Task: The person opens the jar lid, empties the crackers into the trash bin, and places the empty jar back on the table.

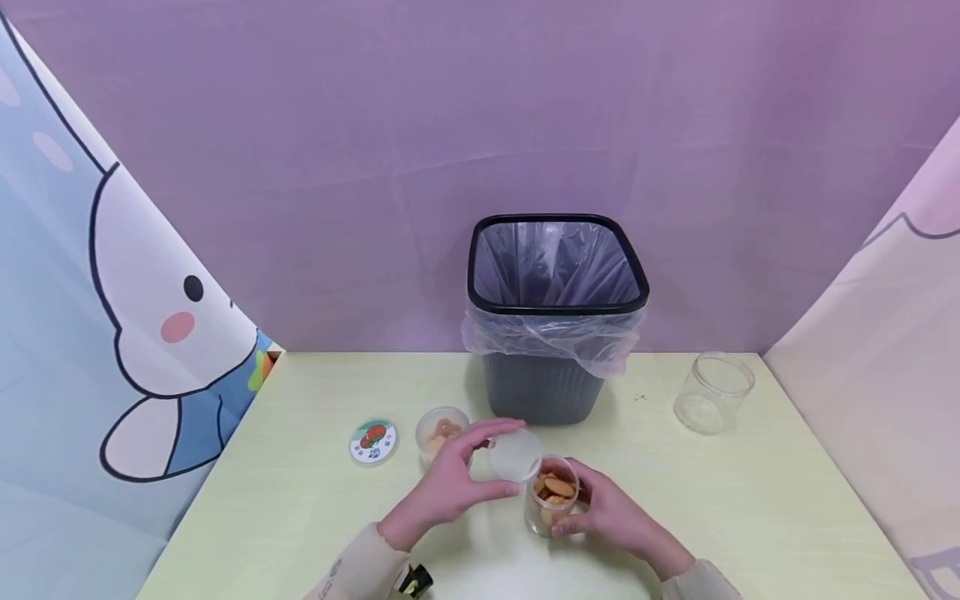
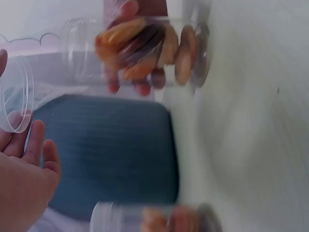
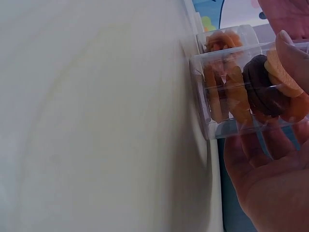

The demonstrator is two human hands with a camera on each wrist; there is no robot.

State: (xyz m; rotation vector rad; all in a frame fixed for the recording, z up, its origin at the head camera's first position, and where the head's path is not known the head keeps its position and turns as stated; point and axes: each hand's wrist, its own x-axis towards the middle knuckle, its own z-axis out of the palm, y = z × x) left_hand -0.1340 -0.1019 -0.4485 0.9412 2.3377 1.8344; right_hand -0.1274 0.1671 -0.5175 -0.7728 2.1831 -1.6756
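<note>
My left hand (image 1: 448,485) pinches a translucent lid (image 1: 515,455) by its rim, between the thumb below and the fingers above. The lid is tilted, beside the mouth of a clear jar (image 1: 542,518) of cookies. Around that jar's side curls my right hand (image 1: 611,512), thumb at the front. Through the wall of the jar (image 3: 236,92), the right wrist view shows tan cookies and a dark one. Behind my left hand stands a second jar (image 1: 442,414) with pale orange pieces inside, partly hidden by the hand.
A round lid (image 1: 372,442) with a printed label lies on the table (image 1: 300,500) to the left. At the back stands a grey bin (image 1: 540,387) with a black rim and a clear liner. An uncovered clear jar (image 1: 712,393) sits at the right.
</note>
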